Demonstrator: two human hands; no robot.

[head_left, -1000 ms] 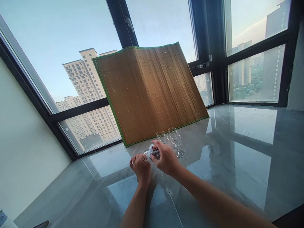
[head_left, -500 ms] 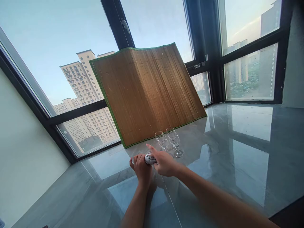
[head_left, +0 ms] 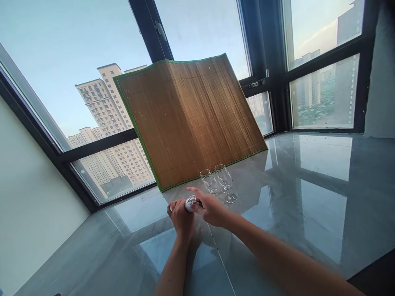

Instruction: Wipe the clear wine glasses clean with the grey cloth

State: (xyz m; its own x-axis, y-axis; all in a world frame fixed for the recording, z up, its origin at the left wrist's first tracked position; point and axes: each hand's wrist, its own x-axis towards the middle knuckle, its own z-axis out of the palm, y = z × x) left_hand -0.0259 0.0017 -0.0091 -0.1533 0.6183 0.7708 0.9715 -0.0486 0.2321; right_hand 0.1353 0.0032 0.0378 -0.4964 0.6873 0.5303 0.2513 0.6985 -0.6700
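My left hand (head_left: 182,216) is closed around a shiny, rounded, whitish thing (head_left: 189,203) that looks like a glass held on its side; most of it is hidden by the fingers. From the right, my right hand (head_left: 211,209) grips the same thing at its near end, thumb bent against it and index finger stretched out past it. Just beyond the hands, several clear stemmed glasses (head_left: 227,185) stand upright, grouped closely on the grey surface.
Behind the glasses a brown bamboo mat (head_left: 197,119) with green edging leans upright against the window frame (head_left: 261,49). The glossy grey tiled surface (head_left: 271,238) reflects the windows. A pale wall (head_left: 27,205) rises at the left.
The right thumb has moved across the face of the shiny thing, and the right hand has shifted slightly. The glasses and mat stay put; the view moved a little.
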